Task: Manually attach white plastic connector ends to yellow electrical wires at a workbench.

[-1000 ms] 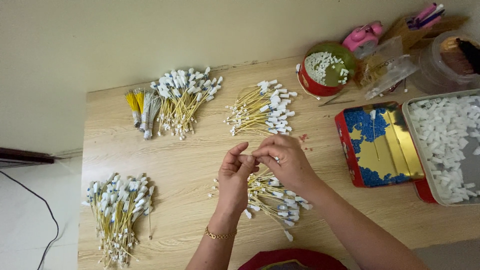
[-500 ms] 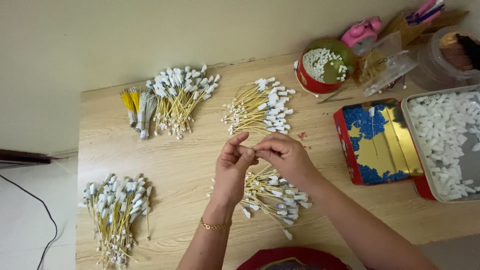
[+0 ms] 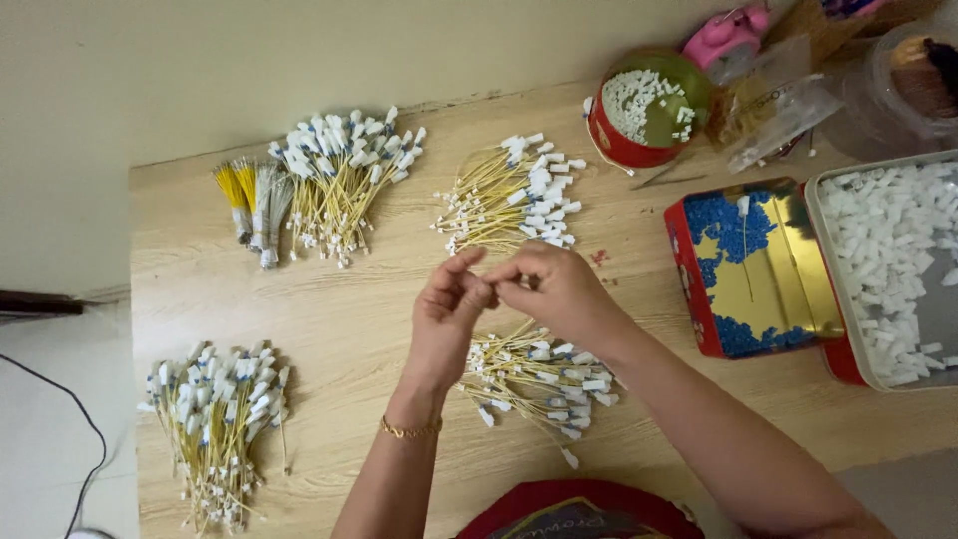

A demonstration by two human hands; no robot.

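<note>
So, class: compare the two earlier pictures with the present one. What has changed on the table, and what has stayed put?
Very little. The left hand and right hand stay pressed together fingertip to fingertip above the nearest pile of yellow stems; they have drifted slightly towards the far edge of the table. Nothing visibly picked up or dropped. The other bundles, the round red tin, the blue and gold tin and the tray of white pieces lie as before.

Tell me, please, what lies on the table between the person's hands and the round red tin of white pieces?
In the head view, a bundle of yellow wires with white ends lies between the hands and the round red tin.
</note>
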